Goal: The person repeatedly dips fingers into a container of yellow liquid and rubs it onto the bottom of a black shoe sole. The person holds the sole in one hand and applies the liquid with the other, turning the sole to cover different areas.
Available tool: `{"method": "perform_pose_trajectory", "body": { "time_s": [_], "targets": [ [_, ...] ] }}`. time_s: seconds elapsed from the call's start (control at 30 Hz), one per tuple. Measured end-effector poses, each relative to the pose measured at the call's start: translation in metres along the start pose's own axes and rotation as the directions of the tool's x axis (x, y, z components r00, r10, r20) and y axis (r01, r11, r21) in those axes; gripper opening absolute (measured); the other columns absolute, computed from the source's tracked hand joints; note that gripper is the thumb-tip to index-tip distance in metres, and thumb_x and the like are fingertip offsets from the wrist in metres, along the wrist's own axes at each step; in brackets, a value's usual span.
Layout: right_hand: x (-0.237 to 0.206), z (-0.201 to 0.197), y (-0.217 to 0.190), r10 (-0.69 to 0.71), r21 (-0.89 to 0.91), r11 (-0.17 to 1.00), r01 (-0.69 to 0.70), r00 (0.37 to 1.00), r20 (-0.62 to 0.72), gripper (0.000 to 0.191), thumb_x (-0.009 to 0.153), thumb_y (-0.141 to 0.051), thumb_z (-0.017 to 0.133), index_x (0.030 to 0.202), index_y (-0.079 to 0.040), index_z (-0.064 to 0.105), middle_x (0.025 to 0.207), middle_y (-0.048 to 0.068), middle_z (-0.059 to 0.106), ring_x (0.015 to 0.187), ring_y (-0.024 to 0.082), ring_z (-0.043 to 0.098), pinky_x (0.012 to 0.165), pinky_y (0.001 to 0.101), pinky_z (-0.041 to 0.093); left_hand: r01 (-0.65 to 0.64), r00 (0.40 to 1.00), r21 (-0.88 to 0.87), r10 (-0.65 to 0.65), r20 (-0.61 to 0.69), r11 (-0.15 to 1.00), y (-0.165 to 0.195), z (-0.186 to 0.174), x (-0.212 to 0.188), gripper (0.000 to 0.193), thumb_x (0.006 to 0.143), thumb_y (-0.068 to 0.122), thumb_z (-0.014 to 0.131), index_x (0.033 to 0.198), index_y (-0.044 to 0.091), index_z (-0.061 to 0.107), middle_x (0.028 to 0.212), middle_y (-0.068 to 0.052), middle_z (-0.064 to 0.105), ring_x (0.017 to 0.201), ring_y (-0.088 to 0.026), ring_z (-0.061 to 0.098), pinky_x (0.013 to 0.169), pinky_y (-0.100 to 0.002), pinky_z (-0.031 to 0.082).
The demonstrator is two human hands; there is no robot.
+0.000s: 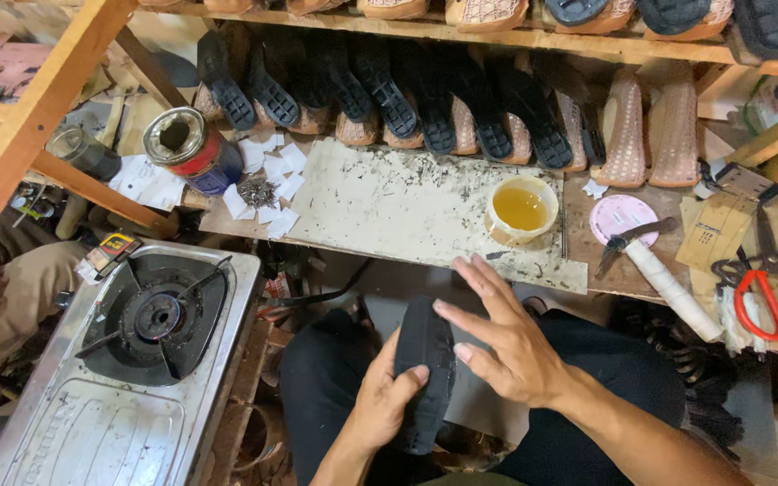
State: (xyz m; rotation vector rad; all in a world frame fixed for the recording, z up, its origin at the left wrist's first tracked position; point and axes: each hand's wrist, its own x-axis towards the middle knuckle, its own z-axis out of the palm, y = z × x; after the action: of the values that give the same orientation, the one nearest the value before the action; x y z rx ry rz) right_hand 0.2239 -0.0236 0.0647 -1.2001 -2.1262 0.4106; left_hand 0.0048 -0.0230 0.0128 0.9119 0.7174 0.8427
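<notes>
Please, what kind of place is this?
Probably a small shoemaking workshop. Rows of shoe soles stand on wooden shelves, the left hand holds a black sole, and a glue bowl and red-handled scissors lie nearby.

Black sole [425,369] in left hand [387,400] (upright)

Two hands, the left hand [387,396] and the right hand [497,337], meet on one black sole [425,360]. Beyond the fingertips sit one cup of yellow glue [520,209], one tin can [193,148] and one hammer [659,270] (red scissors [772,297], one pair, far right). One gas burner [157,317] lies left of the thumb.
</notes>
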Motion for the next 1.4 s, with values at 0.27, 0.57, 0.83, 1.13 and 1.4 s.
{"method": "perform_pose_trajectory", "body": {
  "time_s": [0.27,0.57,0.83,1.13,1.4],
  "targets": [
    [0.010,0.005,-0.009,-0.005,-0.147,0.989,0.008,1.000,0.025,0.047,0.091,-0.032,0.058,0.133,-0.012,0.069,0.165,0.019,0.033,0.155,0.045,0.019,0.122,0.0570,0.022,-0.102,0.994,0.394,0.081,0.070,0.913,-0.001,0.002,-0.007,0.065,0.090,0.009,0.055,0.154,0.002,0.043,0.133,-0.011,0.064,0.116,-0.017,0.060,0.099,-0.030,0.048],
    [0.013,0.006,-0.013,-0.023,-0.090,0.996,0.021,1.000,-0.017,0.046,0.095,-0.027,0.057,0.132,-0.005,0.070,0.162,0.023,0.036,0.152,0.047,0.023,0.120,0.0585,0.025,-0.104,0.994,0.251,0.092,0.056,0.962,0.006,0.001,-0.009,0.065,0.091,0.010,0.053,0.155,0.001,0.040,0.135,-0.011,0.063,0.120,-0.017,0.059,0.104,-0.030,0.045],
    [0.010,0.011,-0.004,0.102,0.106,0.989,-0.101,0.995,-0.009,0.048,0.106,-0.035,0.042,0.131,-0.005,0.070,0.164,0.021,0.038,0.155,0.045,0.027,0.123,0.0546,0.027,-0.085,0.996,0.137,0.080,0.039,0.987,-0.010,-0.010,-0.011,0.065,0.092,0.010,0.056,0.155,0.001,0.040,0.133,-0.009,0.062,0.119,-0.014,0.059,0.103,-0.028,0.046],
    [0.046,-0.034,0.073,0.309,-0.368,0.880,-0.301,0.950,-0.037,0.053,0.097,-0.056,0.053,0.119,-0.014,0.077,0.157,0.008,0.048,0.152,0.033,0.037,0.127,0.0510,0.030,0.030,0.980,-0.304,-0.088,-0.180,0.952,-0.016,-0.025,-0.002,0.041,0.089,0.006,0.060,0.129,-0.003,0.059,0.103,-0.009,0.069,0.086,-0.016,0.065,0.077,-0.032,0.054],
    [0.067,-0.059,0.109,0.299,-0.441,0.841,-0.313,0.949,-0.102,0.052,0.084,-0.052,0.069,0.105,-0.007,0.081,0.160,0.019,0.042,0.146,0.049,0.030,0.110,0.0642,0.029,0.086,0.983,-0.232,-0.121,-0.140,0.969,-0.011,-0.018,-0.005,0.049,0.084,0.001,0.063,0.133,0.000,0.056,0.104,-0.007,0.069,0.090,-0.014,0.067,0.082,-0.030,0.055]
  ]
}}
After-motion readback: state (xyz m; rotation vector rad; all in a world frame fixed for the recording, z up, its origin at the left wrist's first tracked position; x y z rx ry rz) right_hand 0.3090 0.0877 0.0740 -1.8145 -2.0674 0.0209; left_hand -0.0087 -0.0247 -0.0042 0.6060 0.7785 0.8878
